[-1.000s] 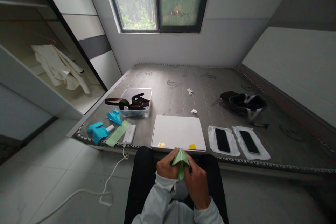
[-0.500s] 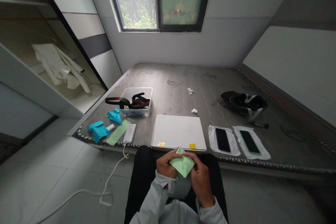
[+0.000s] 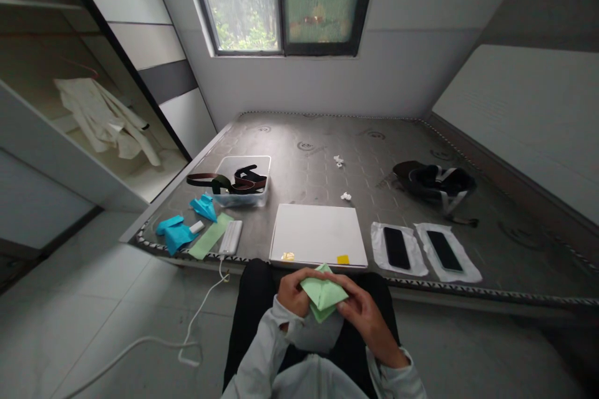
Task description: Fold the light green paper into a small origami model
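Observation:
A folded light-green paper is held over my lap, just in front of the mattress edge. My left hand pinches its left side with curled fingers. My right hand grips its right corner, fingers closed on the paper. Beyond my hands a white board lies flat on the mattress, with a small gold scrap and a yellow square on its near edge.
On the grey mattress sit a clear box of belts, blue folded papers, a green paper strip, a white power bank, two phones on white cloths, and a dark cap. A white cable trails on the floor.
The green paper went from a narrow upright fold to a wider, flatter shape. Both hands lowered slightly, and my right hand shifted out to the right.

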The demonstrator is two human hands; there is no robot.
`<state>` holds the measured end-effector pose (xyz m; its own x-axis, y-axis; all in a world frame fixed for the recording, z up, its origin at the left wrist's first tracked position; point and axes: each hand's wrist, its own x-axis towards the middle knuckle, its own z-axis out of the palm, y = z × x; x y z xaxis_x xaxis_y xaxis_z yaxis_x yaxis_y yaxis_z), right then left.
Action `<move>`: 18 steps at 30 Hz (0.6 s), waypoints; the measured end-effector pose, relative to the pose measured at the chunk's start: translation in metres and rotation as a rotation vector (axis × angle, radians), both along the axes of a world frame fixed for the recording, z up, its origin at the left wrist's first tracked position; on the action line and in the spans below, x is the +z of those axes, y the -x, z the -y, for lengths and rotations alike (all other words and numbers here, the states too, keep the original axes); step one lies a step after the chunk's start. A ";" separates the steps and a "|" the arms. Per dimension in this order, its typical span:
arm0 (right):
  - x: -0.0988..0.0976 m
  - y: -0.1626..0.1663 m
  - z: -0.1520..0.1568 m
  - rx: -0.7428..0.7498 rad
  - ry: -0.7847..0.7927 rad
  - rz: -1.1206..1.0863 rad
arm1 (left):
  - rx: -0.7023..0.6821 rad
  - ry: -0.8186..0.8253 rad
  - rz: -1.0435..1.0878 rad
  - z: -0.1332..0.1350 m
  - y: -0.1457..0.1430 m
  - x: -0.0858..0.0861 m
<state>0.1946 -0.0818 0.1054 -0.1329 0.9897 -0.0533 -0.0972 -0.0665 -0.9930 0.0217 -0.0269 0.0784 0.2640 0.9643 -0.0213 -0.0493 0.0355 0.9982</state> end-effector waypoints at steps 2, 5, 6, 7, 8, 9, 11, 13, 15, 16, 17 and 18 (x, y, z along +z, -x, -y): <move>0.001 -0.003 0.000 -0.014 0.000 -0.039 | -0.127 0.049 0.123 -0.004 0.005 0.002; -0.002 -0.006 0.002 -0.004 -0.005 -0.102 | -0.281 0.105 0.310 -0.007 0.012 0.002; -0.004 -0.007 0.002 0.011 -0.002 -0.112 | -0.293 0.115 0.333 -0.008 0.014 0.001; -0.005 -0.007 0.002 0.024 0.004 -0.114 | -0.284 0.120 0.331 -0.008 0.016 0.000; -0.007 -0.008 0.001 0.033 0.012 -0.105 | -0.262 0.122 0.312 -0.008 0.017 0.000; -0.008 -0.009 0.001 0.034 0.022 -0.084 | -0.238 0.121 0.290 -0.007 0.018 -0.001; -0.007 -0.010 -0.001 0.003 0.044 -0.011 | -0.232 0.122 0.282 -0.006 0.020 -0.001; -0.005 -0.011 -0.002 -0.050 0.069 0.071 | -0.295 0.133 0.341 -0.004 0.020 -0.001; -0.002 -0.011 -0.003 -0.082 0.084 0.122 | -0.357 0.140 0.388 -0.003 0.019 0.001; -0.001 -0.011 -0.003 -0.092 0.084 0.129 | -0.368 0.135 0.384 -0.003 0.019 0.002; -0.001 -0.011 -0.002 -0.096 0.081 0.125 | -0.363 0.126 0.360 -0.002 0.018 0.003; -0.001 -0.010 -0.002 -0.091 0.075 0.112 | -0.346 0.118 0.323 -0.002 0.016 0.004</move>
<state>0.2050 -0.0797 0.1045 -0.0321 0.9900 -0.1372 0.0048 -0.1371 -0.9905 0.0054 -0.0248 0.0821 0.5797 0.8148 0.0110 -0.3217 0.2165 0.9218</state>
